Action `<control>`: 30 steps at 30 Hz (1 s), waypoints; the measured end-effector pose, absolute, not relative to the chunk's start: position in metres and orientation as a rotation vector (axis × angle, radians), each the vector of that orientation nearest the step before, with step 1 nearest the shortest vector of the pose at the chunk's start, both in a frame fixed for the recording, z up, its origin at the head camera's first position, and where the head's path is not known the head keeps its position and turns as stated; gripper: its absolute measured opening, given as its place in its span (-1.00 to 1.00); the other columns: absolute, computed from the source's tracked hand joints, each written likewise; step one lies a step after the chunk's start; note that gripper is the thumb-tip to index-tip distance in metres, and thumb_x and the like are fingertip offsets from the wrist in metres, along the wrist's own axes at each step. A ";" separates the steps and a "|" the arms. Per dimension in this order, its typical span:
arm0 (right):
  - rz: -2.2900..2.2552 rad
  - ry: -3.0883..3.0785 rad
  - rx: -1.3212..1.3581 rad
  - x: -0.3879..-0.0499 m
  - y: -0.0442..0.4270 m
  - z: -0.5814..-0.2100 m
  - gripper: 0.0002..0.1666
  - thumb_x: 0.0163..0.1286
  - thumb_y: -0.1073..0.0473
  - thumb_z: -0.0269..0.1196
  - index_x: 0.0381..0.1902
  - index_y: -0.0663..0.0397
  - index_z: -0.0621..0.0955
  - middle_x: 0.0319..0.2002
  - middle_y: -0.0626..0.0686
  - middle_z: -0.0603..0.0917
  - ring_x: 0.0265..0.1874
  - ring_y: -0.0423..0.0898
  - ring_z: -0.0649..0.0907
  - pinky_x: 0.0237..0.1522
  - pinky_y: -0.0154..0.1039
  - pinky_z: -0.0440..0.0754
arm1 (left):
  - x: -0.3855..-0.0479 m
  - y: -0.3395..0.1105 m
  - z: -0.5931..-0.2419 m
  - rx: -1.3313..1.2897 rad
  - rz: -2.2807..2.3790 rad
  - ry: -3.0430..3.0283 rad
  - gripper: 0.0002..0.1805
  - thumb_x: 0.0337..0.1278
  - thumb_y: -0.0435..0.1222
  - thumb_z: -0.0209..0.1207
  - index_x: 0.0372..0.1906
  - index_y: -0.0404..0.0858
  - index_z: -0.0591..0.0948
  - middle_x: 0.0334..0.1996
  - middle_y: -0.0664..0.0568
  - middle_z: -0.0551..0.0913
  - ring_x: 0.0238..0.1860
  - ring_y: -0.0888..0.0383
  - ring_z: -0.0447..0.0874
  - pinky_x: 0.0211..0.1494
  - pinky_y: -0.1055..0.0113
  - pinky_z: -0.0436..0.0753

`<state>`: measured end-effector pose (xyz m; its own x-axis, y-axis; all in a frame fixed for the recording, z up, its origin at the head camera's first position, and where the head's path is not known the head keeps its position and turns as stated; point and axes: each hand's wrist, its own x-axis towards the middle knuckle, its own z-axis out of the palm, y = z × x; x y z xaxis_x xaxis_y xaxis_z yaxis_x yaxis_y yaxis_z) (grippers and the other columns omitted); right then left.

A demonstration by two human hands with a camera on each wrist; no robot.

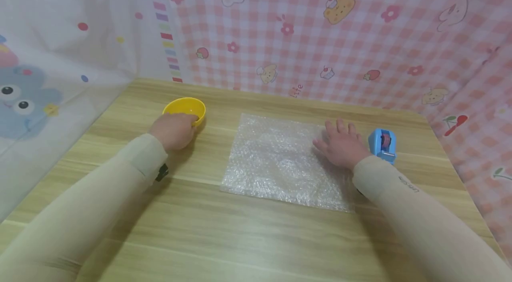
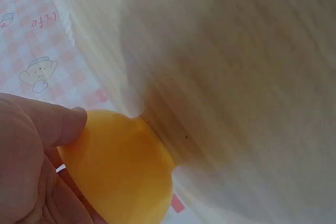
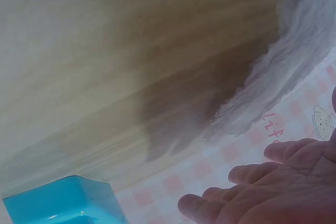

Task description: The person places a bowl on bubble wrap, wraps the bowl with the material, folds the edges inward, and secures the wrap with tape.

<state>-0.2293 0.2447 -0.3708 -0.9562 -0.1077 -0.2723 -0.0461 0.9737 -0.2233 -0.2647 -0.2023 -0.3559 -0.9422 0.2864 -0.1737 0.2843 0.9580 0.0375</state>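
Observation:
A yellow bowl (image 1: 185,105) is at the back left of the table, its rim pinched by my left hand (image 1: 174,131). In the left wrist view the thumb lies against the outside of the bowl (image 2: 118,166), and the other fingers go behind it. A sheet of bubble wrap (image 1: 276,162) lies flat in the middle of the table. Over its right edge is my right hand (image 1: 343,145), fingers spread and holding nothing. The right wrist view has this hand (image 3: 273,187) with its fingers extended near the bubble wrap (image 3: 273,77).
A blue tape dispenser (image 1: 382,144) with a reddish roll stands just right of my right hand. The wood-patterned table (image 1: 240,246) ends at a pink checked cloth (image 1: 256,24) behind and on the right. A white printed cloth (image 1: 80,51) hangs at the left.

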 end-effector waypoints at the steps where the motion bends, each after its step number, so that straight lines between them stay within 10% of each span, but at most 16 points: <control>1: -0.311 2.835 -0.112 -0.229 0.245 -0.371 0.09 0.62 -0.46 -0.16 0.73 0.16 -0.13 0.67 0.45 -0.28 0.58 0.61 -0.27 0.55 0.56 -0.21 | -0.264 -0.202 -0.356 0.433 0.020 2.933 -0.50 0.56 -0.19 0.01 0.44 -0.28 0.53 0.31 -0.29 0.65 0.28 -0.39 0.62 0.48 -0.35 0.43; 30: -0.313 2.815 -0.100 -0.227 0.247 -0.374 0.08 0.63 -0.44 -0.14 0.72 0.19 -0.10 0.67 0.46 -0.27 0.58 0.61 -0.27 0.56 0.54 -0.20 | -0.262 -0.199 -0.361 0.387 0.061 2.961 -0.66 0.48 -0.32 -0.07 0.13 -0.25 0.65 0.00 -0.25 0.77 0.03 -0.25 0.75 0.19 -0.24 0.68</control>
<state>-0.2274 0.2469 -0.3741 -0.9506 -0.1019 -0.2932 -0.0349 0.9737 -0.2252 -0.2623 -0.1986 -0.3610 -0.9546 0.2588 -0.1475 0.2525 0.9657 0.0602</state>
